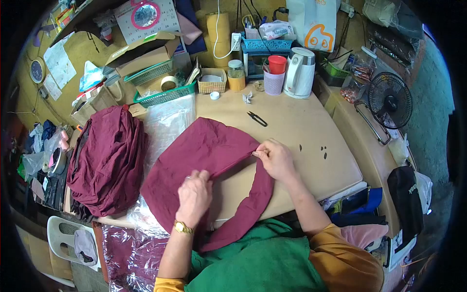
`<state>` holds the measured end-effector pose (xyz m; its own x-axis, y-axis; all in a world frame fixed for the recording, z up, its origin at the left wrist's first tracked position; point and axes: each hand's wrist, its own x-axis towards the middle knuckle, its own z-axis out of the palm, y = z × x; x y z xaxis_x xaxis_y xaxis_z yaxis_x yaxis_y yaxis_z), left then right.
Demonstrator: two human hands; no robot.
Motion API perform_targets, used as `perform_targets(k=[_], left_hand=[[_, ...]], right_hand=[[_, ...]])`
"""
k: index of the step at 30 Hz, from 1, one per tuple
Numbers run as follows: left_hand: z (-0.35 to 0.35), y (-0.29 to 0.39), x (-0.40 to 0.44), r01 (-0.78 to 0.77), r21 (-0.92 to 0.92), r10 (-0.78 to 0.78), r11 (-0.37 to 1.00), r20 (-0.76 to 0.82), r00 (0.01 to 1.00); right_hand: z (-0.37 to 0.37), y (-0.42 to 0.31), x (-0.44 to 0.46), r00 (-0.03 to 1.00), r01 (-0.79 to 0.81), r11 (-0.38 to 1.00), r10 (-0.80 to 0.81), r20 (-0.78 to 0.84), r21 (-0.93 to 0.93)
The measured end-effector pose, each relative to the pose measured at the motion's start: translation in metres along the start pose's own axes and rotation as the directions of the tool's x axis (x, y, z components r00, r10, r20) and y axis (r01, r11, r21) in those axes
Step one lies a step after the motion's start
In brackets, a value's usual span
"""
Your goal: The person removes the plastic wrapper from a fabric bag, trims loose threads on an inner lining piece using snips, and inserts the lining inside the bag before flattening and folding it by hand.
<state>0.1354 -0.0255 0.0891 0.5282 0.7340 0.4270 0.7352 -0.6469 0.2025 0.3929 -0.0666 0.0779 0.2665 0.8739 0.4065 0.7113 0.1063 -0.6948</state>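
A maroon cloth bag [194,148] with a wide shoulder strap [250,207] lies partly on the table in front of me. Its strap loops round toward my lap. My right hand [276,158] pinches the bag's edge where the strap meets the body. On the near edge of the opening, my left hand [194,194] has its fingers curled on the cloth, slightly blurred. A gold watch sits on the left wrist. Beyond the bag lies a pair of black thread snips [257,118], touched by neither hand.
A pile of maroon cloth bags [107,163] stands at the left beside clear plastic sheeting [168,121]. Along the back are a green basket [165,97], a jar [236,77], a purple cup [273,82] and a white kettle [299,73]. A black fan [390,100] stands right.
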Motion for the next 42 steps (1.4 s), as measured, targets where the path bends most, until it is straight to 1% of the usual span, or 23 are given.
perform_targets(k=[1,3,4,5,7,8,10,11,13,14,15,17,20,21,23,25,28,30,34,38,40,41,42], left_hand=[[-0.007,-0.004,0.004,-0.004,0.064,0.007,0.998,-0.053,0.999],[-0.014,-0.004,0.007,0.063,0.11,-0.065,0.992,0.018,0.998],[-0.012,0.002,0.005,0.073,-0.053,-0.066,0.996,0.129,0.989],[-0.01,0.01,0.002,0.101,-0.214,-0.048,0.972,0.24,0.97],[0.001,0.052,-0.002,0.053,-0.298,0.005,0.953,0.19,0.982],[0.012,0.067,0.001,0.056,-0.297,0.004,0.953,0.195,0.981],[0.041,0.079,0.01,-0.04,-0.177,0.019,0.983,-0.121,0.993],[0.054,0.073,0.011,-0.04,-0.174,0.02,0.984,-0.119,0.993],[0.072,0.06,0.016,0.073,-0.262,-0.072,0.962,0.013,0.997],[0.071,0.054,0.014,0.046,-0.342,-0.073,0.939,-0.065,0.995],[0.06,0.049,0.016,0.049,-0.337,-0.075,0.94,-0.066,0.995],[0.036,0.042,0.016,0.342,-0.533,-0.264,0.774,0.219,0.939],[0.032,0.038,0.017,0.41,-0.623,-0.312,0.666,0.267,0.912],[0.03,0.038,0.016,0.439,-0.666,-0.331,0.603,0.292,0.897],[0.026,0.051,0.023,0.4,-0.683,-0.362,0.611,0.209,0.909],[0.026,0.054,0.028,0.261,-0.557,-0.297,0.788,0.027,0.955],[0.036,0.04,0.03,0.315,-0.531,-0.343,0.787,0.048,0.938],[0.045,0.032,0.027,0.322,-0.616,-0.364,0.719,0.061,0.929],[0.056,0.028,0.018,0.344,-0.71,-0.35,0.615,0.145,0.925],[0.051,0.026,0.02,0.343,-0.72,-0.325,0.603,0.171,0.93],[0.037,0.038,0.028,0.258,-0.451,-0.323,0.854,-0.072,0.944],[0.034,0.04,0.033,0.257,-0.452,-0.323,0.854,-0.073,0.944],[0.032,0.042,0.039,0.17,-0.393,-0.27,0.904,-0.216,0.938]], right_hand=[[-0.003,0.006,0.003,1.0,0.001,1.0,-0.001,-0.001,0.002],[-0.012,0.03,0.009,0.965,-0.253,0.928,0.264,0.0,0.275],[-0.015,0.037,0.013,0.976,-0.196,0.974,0.205,-0.069,0.111],[-0.011,0.052,0.017,0.975,-0.202,0.973,0.21,-0.066,0.111],[0.002,0.084,0.026,0.949,0.067,0.937,0.046,0.312,-0.343],[0.003,0.073,0.031,0.948,0.064,0.938,0.05,0.314,-0.341],[0.011,0.035,0.041,0.799,-0.183,0.97,0.242,0.55,-0.16],[0.02,0.038,0.04,0.799,-0.185,0.97,0.241,0.551,-0.156],[0.037,0.046,0.034,0.781,-0.337,0.931,0.194,0.594,0.138],[0.036,0.048,0.032,0.774,-0.409,0.887,0.212,0.597,0.215],[0.033,0.05,0.028,0.774,-0.406,0.887,0.207,0.599,0.218],[0.028,0.055,0.022,0.65,-0.669,0.662,0.301,0.698,0.337],[0.021,0.027,0.016,0.585,-0.745,0.539,0.245,0.773,0.393],[0.028,0.027,0.014,0.583,-0.747,0.535,0.243,0.775,0.394],[0.043,0.029,0.011,0.722,-0.564,0.658,0.1,0.685,0.499],[0.047,0.028,0.011,0.748,-0.535,0.672,0.096,0.657,0.511],[0.053,0.035,0.009,0.808,-0.466,0.713,0.103,0.58,0.523],[0.052,0.037,0.01,0.853,-0.47,0.636,0.148,0.501,0.613],[0.058,0.036,0.008,0.886,-0.433,0.602,0.146,0.441,0.671],[0.077,0.043,0.006,0.903,-0.42,0.549,0.175,0.392,0.723],[0.083,0.037,0.005,0.92,-0.386,0.545,0.174,0.35,0.744],[0.078,0.028,0.003,0.923,-0.35,0.559,0.07,0.377,0.752],[0.074,0.022,0.001,0.915,-0.312,0.569,-0.034,0.401,0.761]])
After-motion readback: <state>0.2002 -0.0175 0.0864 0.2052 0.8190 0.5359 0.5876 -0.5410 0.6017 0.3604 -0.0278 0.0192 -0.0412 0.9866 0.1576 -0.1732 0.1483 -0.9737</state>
